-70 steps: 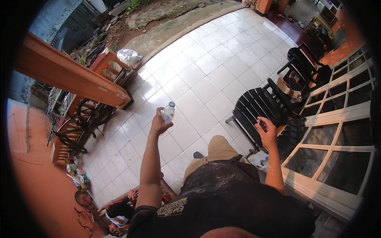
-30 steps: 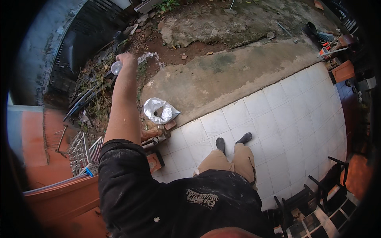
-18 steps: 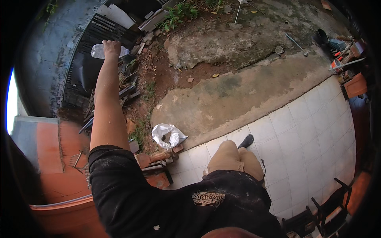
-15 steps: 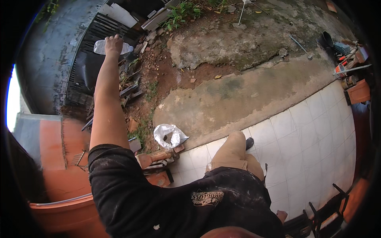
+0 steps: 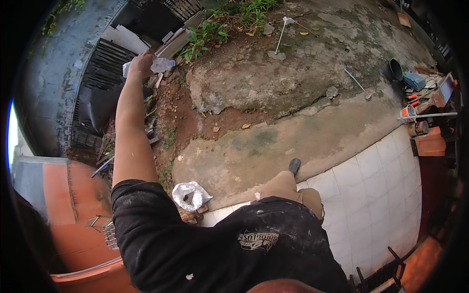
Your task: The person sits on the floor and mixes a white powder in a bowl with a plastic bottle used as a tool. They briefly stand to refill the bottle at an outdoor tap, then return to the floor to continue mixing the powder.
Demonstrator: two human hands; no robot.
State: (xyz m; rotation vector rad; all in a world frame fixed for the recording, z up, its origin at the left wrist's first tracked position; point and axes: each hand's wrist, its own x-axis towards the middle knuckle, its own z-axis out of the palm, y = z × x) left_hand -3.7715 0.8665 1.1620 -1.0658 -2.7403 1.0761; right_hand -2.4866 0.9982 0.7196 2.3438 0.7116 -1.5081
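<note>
My left hand (image 5: 141, 64) is stretched far out ahead and is shut on a clear plastic bottle (image 5: 159, 65), held sideways high over a dirt patch and a pile of dark boards. My left arm runs up from my black shirt at the lower edge. My right hand is out of sight. One leg in tan trousers with a dark shoe (image 5: 294, 166) steps from the white tiles onto the concrete.
A crumpled white plastic bag (image 5: 191, 194) lies by bricks at the tile edge. Stacked dark boards (image 5: 100, 93) line the left wall. A white-headed stick (image 5: 282, 30), a dark bucket (image 5: 394, 69), tins and tools (image 5: 415, 117) sit at the right. A large rock slab (image 5: 273, 78) lies ahead.
I have walked from the tiled porch with chairs out to the yard edge. My left arm has lifted and reached farther out with the bottle. My right hand has left view.
</note>
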